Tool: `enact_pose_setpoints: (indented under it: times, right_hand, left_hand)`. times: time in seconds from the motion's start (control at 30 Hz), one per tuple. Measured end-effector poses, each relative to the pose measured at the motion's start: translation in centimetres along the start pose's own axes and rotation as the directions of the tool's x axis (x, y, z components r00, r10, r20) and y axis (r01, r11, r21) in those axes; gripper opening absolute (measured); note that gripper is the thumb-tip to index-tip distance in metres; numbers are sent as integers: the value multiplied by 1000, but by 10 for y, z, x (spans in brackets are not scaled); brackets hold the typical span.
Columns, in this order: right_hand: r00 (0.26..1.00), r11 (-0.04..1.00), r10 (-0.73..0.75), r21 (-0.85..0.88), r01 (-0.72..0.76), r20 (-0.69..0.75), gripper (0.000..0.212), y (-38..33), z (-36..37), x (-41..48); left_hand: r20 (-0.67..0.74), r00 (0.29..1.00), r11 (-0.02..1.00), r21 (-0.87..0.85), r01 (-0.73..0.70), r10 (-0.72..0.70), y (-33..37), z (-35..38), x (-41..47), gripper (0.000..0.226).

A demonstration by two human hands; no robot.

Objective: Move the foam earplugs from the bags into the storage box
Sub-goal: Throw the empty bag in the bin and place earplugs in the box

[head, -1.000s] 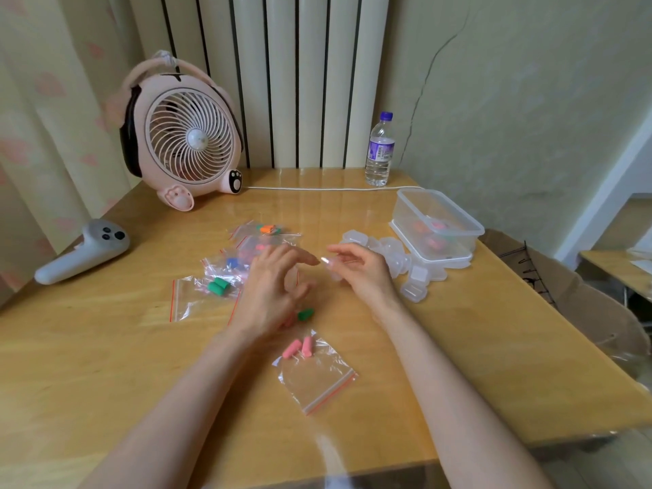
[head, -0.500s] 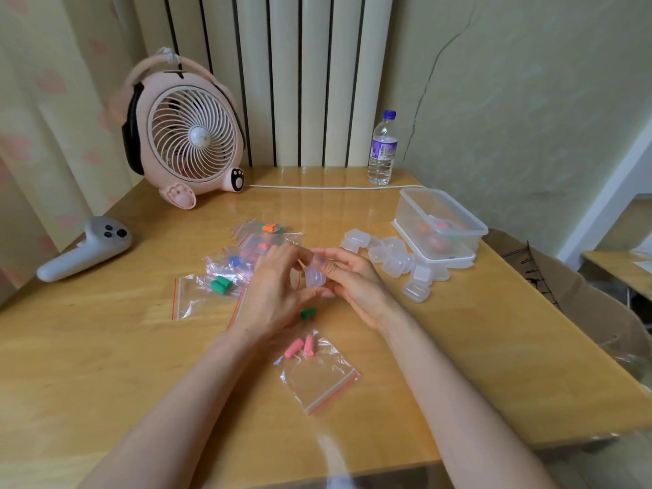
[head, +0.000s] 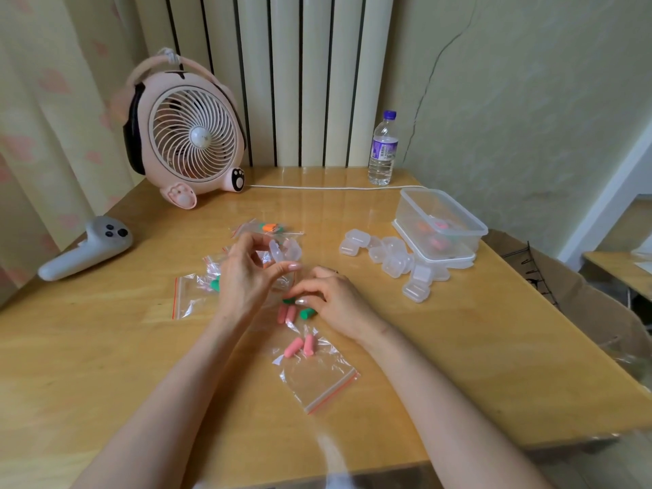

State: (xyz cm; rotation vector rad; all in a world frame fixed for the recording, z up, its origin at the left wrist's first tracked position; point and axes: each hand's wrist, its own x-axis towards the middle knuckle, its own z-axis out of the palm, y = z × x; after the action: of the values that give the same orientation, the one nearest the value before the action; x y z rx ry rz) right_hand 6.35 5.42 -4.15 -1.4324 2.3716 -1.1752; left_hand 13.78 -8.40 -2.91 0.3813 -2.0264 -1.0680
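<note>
At the centre of the frame, our left hand [head: 247, 280] is holding a small clear case [head: 285, 250] up above the wooden table [head: 458, 347], the fingers curling round it and pinching it at their tips while its hinged lid is standing open. Just below and to the right, our right hand [head: 338, 301] is reaching down to the tabletop, its fingertips [head: 302, 301] bending over a green earplug [head: 307, 314]. They are touching it, but we cannot tell whether they are gripping it or only resting on it. Two pink earplugs [head: 286, 314] are lying just left of the green one, beside those fingers. Lower in the frame, another pink pair [head: 300, 347] is sitting in the upper end of a clear zip bag [head: 317, 382], whose orange seal is facing the lower right. Left of centre, a second bag [head: 188, 294] is lying flat, with green plugs [head: 213, 285] showing at the edge of our left hand, and an orange plug [head: 269, 227] is showing in a third bag above the hands. The storage box [head: 411, 215] is standing at the right of the frame, well apart from both hands, with a few coloured pieces blurring behind its clear walls. A heap of empty cases [head: 388, 259] is crowding against its left side. A pink fan [head: 190, 135] is facing us at upper left, a water bottle [head: 382, 150] is standing upright at the table's far edge, and a grey controller [head: 84, 248] is lying at the left.
</note>
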Motion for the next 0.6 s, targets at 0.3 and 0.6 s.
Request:
enact_pose_setpoints:
  times: [0.3, 0.6]
  right_hand:
    - [965, 978, 195, 106, -178, -176, 17, 5, 1, 8]
    - [984, 952, 116, 268, -149, 136, 26, 9, -22, 1]
  left_hand:
    - [2, 1000, 998, -50, -23, 23, -1, 2, -2, 48]
    - [-1, 1000, 999, -53, 4, -4, -1, 1, -2, 45]
